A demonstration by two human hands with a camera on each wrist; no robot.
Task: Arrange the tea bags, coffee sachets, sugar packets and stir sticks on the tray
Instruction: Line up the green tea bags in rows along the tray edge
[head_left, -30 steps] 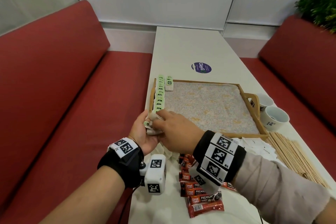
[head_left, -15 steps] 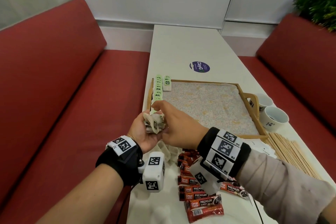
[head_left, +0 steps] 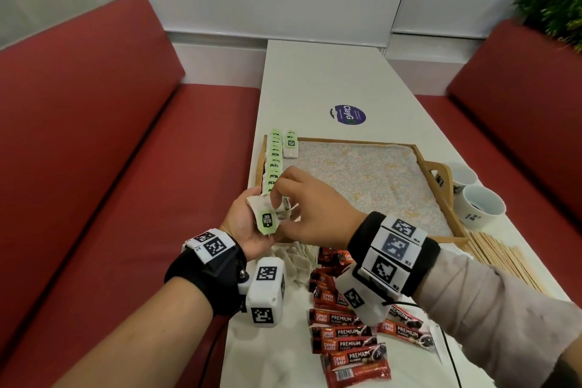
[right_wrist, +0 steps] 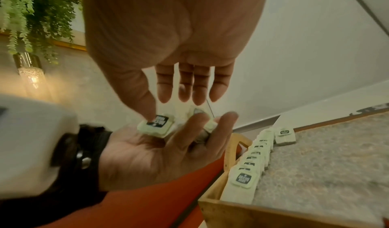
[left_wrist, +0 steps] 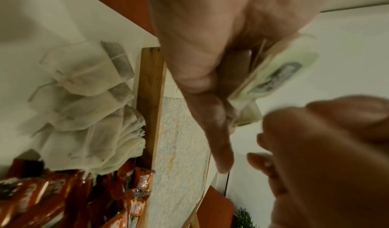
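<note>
My left hand (head_left: pixel 253 214) is palm up at the tray's near left corner, its fingers curled round a small bundle of tea bags (head_left: pixel 267 220) with a green tag on top. My right hand (head_left: pixel 278 208) reaches over it, thumb and fingertips pinching at a bag in that bundle. From the right wrist, the right hand's thumb (right_wrist: pixel 150 113) touches the tag (right_wrist: pixel 156 123) lying in the left hand (right_wrist: pixel 189 140). A row of tea bags (head_left: pixel 273 164) lines the left side of the wooden tray (head_left: pixel 441 173). One more tea bag (head_left: pixel 291 145) lies beside the row's far end.
Loose tea bags (head_left: pixel 299 258) lie on the white table just in front of the tray. Red coffee sachets (head_left: pixel 346 334) are spread below my right wrist. Wooden stir sticks (head_left: pixel 500 258) lie at the right, with two white cups (head_left: pixel 478 205) beyond them. Red benches flank the table.
Both hands have stayed together at the tray's near left corner. The bundle in the left palm has shifted, so a green tag now faces up, and my right fingers have closed in on it.
</note>
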